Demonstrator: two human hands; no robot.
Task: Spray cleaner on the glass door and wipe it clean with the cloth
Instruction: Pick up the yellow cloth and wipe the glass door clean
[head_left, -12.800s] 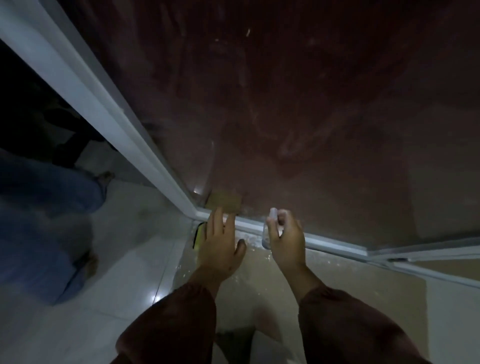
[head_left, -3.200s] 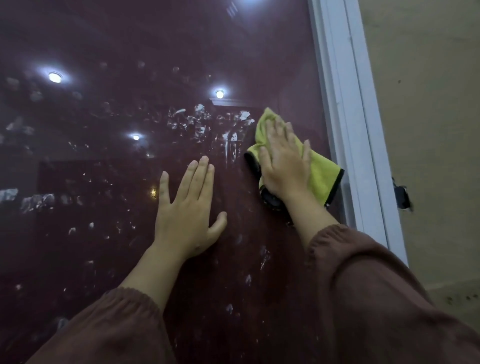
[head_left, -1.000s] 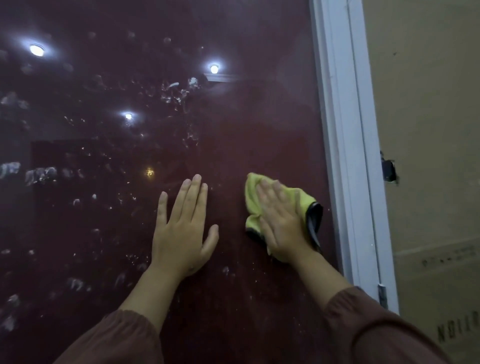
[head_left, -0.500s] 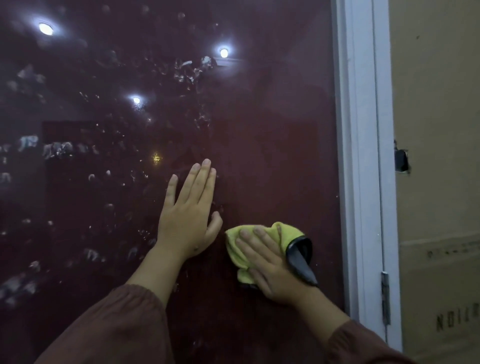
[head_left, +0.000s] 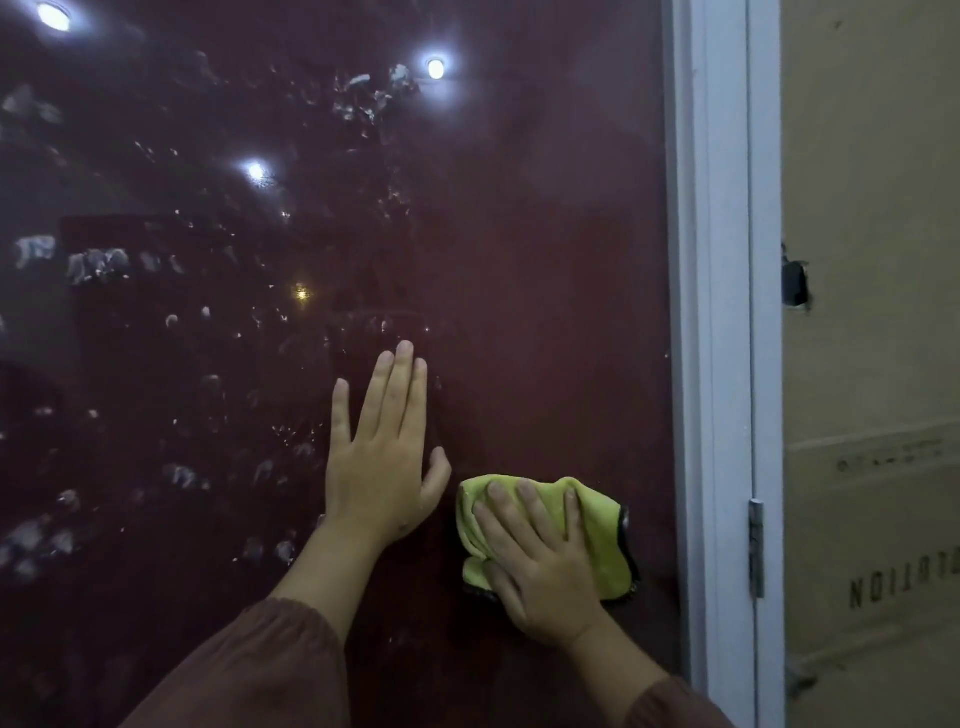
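While the head camera looks straight at the glass door (head_left: 545, 260), both hands lie against its dark pane. The left hand (head_left: 382, 467) rests flat on the glass with its fingers spread and straight, holding nothing. Just to its right and slightly lower, the right hand (head_left: 540, 566) presses a yellow cloth (head_left: 597, 540) flat against the pane, palm down and fingers extended over the bunched fabric rather than curled around it; a dark edge of the cloth shows along its right and lower sides. White foamy spots (head_left: 363, 98) of cleaner dot the glass to the left and above the hands, while the strip between the cloth and the white door frame (head_left: 717, 312) looks smooth. Round light reflections (head_left: 435, 67) glint in the pane. Brown sleeves (head_left: 249, 675) cover both forearms. Beyond the frame stands a beige cardboard panel (head_left: 872, 467) with printed letters.
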